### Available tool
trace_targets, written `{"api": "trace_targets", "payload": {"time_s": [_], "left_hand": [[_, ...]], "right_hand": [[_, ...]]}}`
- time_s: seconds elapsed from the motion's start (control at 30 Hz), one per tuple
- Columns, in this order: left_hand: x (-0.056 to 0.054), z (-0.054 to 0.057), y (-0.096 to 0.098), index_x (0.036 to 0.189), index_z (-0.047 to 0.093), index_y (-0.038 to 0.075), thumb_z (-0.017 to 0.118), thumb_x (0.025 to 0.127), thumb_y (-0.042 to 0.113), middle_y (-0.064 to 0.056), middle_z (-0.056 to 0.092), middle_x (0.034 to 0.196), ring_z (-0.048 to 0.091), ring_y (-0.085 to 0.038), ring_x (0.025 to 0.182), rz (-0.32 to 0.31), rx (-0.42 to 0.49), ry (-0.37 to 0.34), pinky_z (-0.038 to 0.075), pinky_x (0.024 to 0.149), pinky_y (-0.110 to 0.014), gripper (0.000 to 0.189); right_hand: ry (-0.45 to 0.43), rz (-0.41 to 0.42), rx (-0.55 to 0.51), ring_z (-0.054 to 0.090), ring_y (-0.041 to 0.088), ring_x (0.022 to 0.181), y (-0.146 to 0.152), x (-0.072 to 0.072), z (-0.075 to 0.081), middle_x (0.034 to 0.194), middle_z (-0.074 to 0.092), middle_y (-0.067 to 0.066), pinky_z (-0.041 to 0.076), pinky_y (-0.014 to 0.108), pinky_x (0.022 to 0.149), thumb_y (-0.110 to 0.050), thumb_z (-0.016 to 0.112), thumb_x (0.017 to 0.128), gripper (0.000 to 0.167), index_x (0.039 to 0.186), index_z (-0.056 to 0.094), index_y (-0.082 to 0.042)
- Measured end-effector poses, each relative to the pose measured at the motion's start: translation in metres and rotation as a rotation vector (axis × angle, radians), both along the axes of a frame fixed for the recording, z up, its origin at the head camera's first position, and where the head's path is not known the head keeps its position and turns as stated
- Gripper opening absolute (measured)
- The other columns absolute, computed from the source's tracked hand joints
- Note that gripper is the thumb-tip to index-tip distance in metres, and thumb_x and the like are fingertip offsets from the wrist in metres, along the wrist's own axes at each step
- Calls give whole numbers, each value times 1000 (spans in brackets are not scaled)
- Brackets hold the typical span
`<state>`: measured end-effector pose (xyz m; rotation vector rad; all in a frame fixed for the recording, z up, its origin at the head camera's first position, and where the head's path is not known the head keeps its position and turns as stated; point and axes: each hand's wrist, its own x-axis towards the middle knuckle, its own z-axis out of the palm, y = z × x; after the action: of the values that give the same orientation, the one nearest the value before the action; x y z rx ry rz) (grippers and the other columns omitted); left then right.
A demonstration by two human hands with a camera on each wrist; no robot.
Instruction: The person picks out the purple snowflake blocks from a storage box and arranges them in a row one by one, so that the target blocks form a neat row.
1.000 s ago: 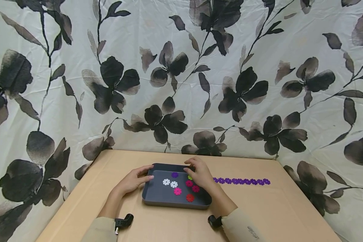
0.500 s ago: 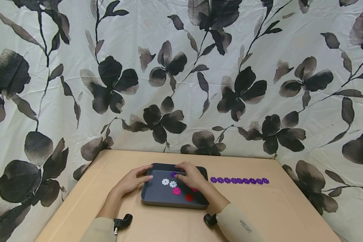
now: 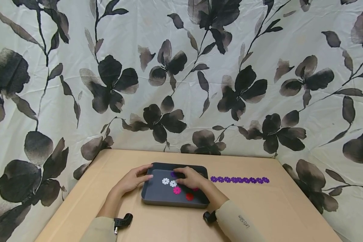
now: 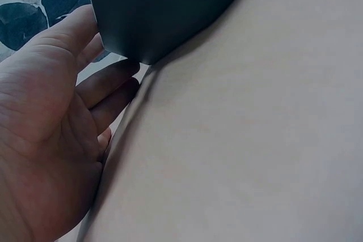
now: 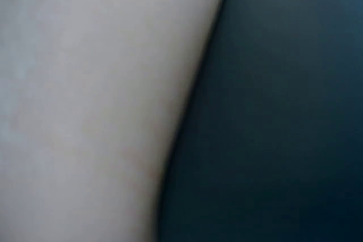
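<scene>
A dark grey tray (image 3: 157, 195) lies on the table with flower-shaped discs in it. My left hand (image 3: 131, 181) holds its left side, thumb at the rim; in the left wrist view the fingers of this hand (image 4: 51, 106) reach under the tray's edge (image 4: 153, 15). Over the tray is my right hand (image 3: 191, 178), thumb and forefinger apart near a purple disc (image 3: 172, 174) and a white disc (image 3: 173, 184). Another white disc (image 3: 165, 181), a pink disc (image 3: 176, 190) and a red disc (image 3: 189, 196) show clearly. The right hand hides other discs. Only blurred surfaces fill the right wrist view.
Right of the tray, a straight row of purple flower discs (image 3: 239, 180) lies on the light brown table (image 3: 260, 208). A floral cloth (image 3: 199, 101) hangs behind the table's far edge.
My right hand has moved left across the tray from its right side, then slightly nearer the white discs, covering the green and some magenta discs. The left hand stays at the tray.
</scene>
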<state>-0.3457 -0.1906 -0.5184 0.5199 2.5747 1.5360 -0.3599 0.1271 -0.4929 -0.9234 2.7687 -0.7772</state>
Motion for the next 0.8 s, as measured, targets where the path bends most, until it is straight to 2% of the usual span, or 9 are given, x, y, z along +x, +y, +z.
{"api": "trace_targets", "payload": {"time_s": [0.17, 0.27, 0.43, 0.53, 0.67, 0.8], "left_hand": [[0, -1, 0, 153, 54, 21, 75, 94, 48, -7, 47, 162, 38, -32, 154, -3, -1, 5, 30, 126, -54, 68], [0, -1, 0, 153, 54, 21, 76, 94, 47, -7, 48, 162, 39, -32, 154, -2, 2, 5, 30, 126, -54, 68], [0, -2, 0, 152, 54, 22, 75, 93, 49, -7, 48, 162, 38, -33, 154, -1, -11, 6, 30, 126, -55, 68], [0, -3, -1, 152, 54, 22, 75, 93, 49, -7, 48, 161, 38, -33, 154, -2, -10, 3, 31, 126, -55, 69], [-1, -4, -1, 153, 54, 20, 76, 93, 50, -7, 47, 162, 38, -32, 154, -7, 1, 2, 31, 126, -54, 70], [0, -4, -1, 153, 54, 19, 76, 93, 48, -7, 47, 162, 38, -32, 154, -9, 12, 5, 31, 126, -54, 70]], "right_hand": [[91, -45, 31, 64, 26, 128, 1, 2, 3, 130, 72, 6, 49, 48, 113, -17, 75, 96, 34, 129, 72, -10], [110, -69, 34, 67, 24, 117, 1, 3, 4, 119, 75, 5, 52, 46, 109, -11, 77, 94, 25, 119, 76, -11], [61, -84, -2, 67, 17, 99, 2, 5, 4, 107, 74, 3, 57, 39, 95, -7, 77, 94, 20, 113, 76, -10], [28, -96, -41, 63, 15, 90, 2, 6, 4, 100, 72, 3, 56, 34, 84, -7, 78, 92, 15, 107, 75, -10], [6, -115, -84, 59, 14, 84, 2, 7, 3, 96, 65, 3, 52, 28, 76, -6, 81, 90, 10, 95, 73, -10], [9, -123, -117, 59, 10, 82, 4, 6, 2, 96, 62, 1, 52, 25, 73, -6, 82, 89, 8, 92, 76, -10]]}}
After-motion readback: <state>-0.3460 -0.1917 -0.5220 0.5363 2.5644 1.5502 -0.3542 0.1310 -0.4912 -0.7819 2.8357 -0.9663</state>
